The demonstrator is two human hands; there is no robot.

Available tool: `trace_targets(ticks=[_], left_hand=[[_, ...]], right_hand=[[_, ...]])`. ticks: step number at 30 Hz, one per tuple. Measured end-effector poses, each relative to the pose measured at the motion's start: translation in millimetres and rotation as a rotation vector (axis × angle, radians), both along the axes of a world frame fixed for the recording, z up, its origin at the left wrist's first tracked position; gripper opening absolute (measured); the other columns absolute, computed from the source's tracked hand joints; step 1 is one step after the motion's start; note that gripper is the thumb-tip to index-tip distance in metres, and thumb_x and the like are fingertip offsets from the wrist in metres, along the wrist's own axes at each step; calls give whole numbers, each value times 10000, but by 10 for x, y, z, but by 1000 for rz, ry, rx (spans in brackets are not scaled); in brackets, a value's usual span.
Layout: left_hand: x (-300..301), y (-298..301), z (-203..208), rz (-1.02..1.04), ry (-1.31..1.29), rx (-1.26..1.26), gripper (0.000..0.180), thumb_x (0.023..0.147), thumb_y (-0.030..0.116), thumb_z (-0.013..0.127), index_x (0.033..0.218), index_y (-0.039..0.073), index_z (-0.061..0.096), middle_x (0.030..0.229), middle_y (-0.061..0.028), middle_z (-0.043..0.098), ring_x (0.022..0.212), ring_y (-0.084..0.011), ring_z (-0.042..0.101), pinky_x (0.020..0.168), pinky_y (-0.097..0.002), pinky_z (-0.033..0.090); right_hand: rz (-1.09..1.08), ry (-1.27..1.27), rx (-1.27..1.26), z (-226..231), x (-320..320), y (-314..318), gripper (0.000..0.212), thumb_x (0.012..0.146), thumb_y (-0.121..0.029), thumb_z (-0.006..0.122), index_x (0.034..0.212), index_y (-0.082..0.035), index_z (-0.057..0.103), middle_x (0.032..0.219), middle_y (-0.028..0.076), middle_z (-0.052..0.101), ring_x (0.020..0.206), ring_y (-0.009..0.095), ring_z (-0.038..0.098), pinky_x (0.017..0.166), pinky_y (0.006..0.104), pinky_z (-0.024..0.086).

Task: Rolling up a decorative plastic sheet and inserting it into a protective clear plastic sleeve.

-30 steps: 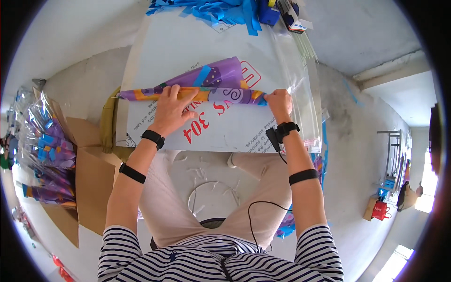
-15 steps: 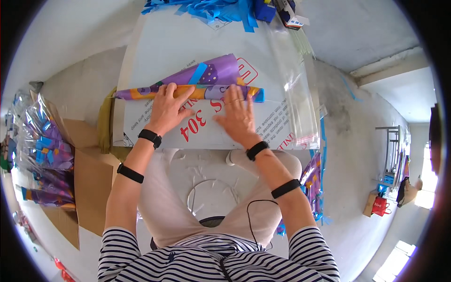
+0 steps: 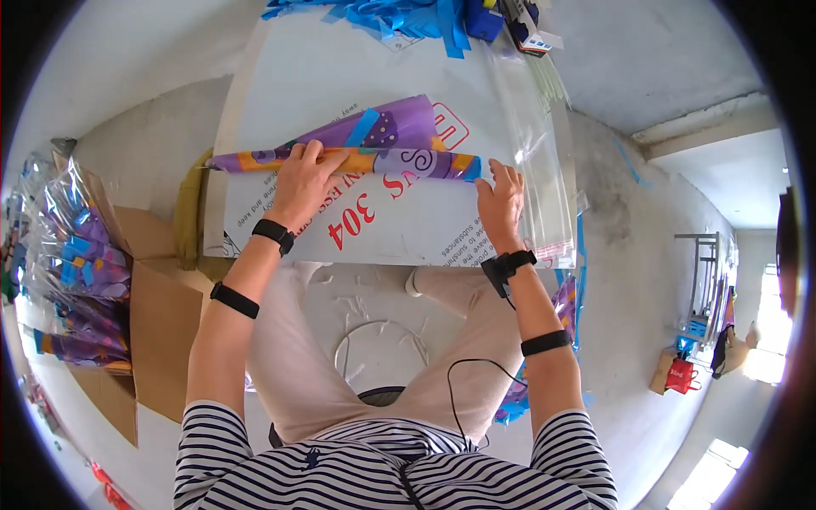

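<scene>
Resting spread on the patterned roll (image 3: 412, 161) across the table (image 3: 293, 76), my left hand (image 3: 301, 185) probably served to stop it unwinding; my right hand (image 3: 501, 201), loosely open and gripping nothing, was just beside the roll's blue end (image 3: 472, 168).

Bench (image 3: 340, 76) covering, centre of frame: large red lettering with numerals (image 3: 354, 225); red boxed emblem (image 3: 450, 127) upper right; small black print (image 3: 470, 242) either side.

I see a slim purple-and-orange patterned roll (image 3: 425, 163) lying crosswise on the desk (image 3: 289, 76), a purple flap (image 3: 411, 120), seemingly its own, fanning beyond it.
</scene>
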State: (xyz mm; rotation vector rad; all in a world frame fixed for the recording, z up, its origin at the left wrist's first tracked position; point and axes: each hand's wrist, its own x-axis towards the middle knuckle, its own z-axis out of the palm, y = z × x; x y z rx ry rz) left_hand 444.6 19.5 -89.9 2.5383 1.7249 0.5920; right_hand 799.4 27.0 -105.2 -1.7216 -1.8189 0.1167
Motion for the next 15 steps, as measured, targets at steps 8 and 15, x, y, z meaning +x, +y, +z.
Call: trace_targets(ticks=[8,15], left_hand=[[-15,97,-104,7,88,195,337,789,103,760,1122,125,714,951,-37,584,883,-256,609,734,-361,576],[-7,77,-27,81,-3,54,221,874,119,700,1092,116,741,976,-44,650,939,-293,626,779,-400,561]], right_hand=[[78,-113,-127,201,-75,206,543,718,-30,776,1243,-107,664,1162,70,645,1133,322,562,969,461,442],[207,-263,178,364,-159,199,494,702,-20,780,1179,-104,681,1123,76,641,1095,324,569,932,458,457]])
